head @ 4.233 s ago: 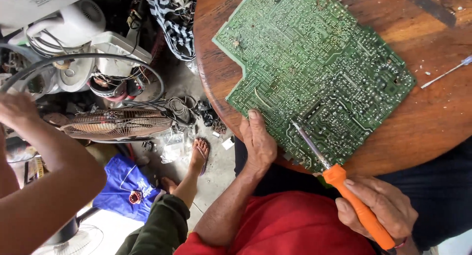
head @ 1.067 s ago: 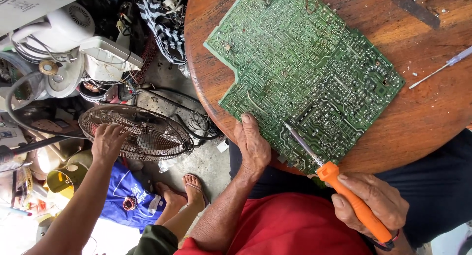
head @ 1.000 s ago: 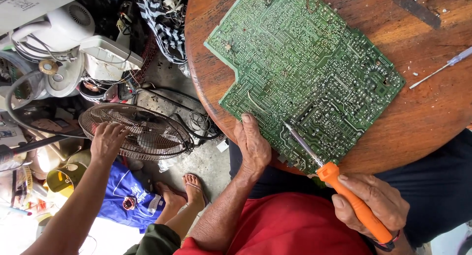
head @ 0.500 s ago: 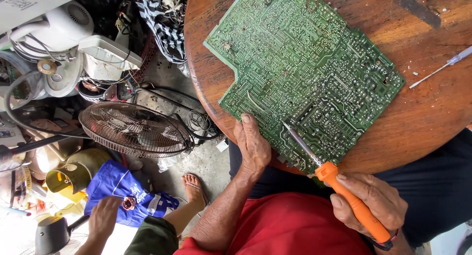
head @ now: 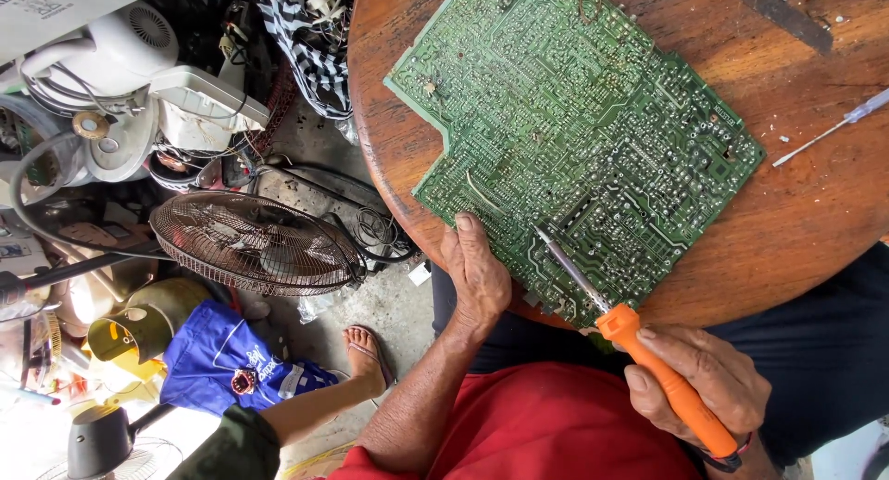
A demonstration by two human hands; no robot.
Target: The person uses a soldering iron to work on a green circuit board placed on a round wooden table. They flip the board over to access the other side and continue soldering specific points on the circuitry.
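Green printed circuit board [head: 574, 137], solder side up, flat on round brown wooden table [head: 833, 211], near the table edge closest to the body. Left hand [head: 477, 272] open, flat, fingertips pressing board's near edge. Right hand [head: 713, 387] clamped around orange-handled soldering iron [head: 639, 346], metal tip touching board near its lower edge, just right of the left hand. Thin blue-handled screwdriver [head: 829, 133] on table, right of board, apart from it. Brown metal fan grille [head: 255, 244] on floor at left, beside bare foot [head: 366, 355].

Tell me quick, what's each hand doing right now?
Left hand: open, flat on the large green circuit board, holding nothing.
Right hand: closed around the orange-handled soldering iron, tip on the board.
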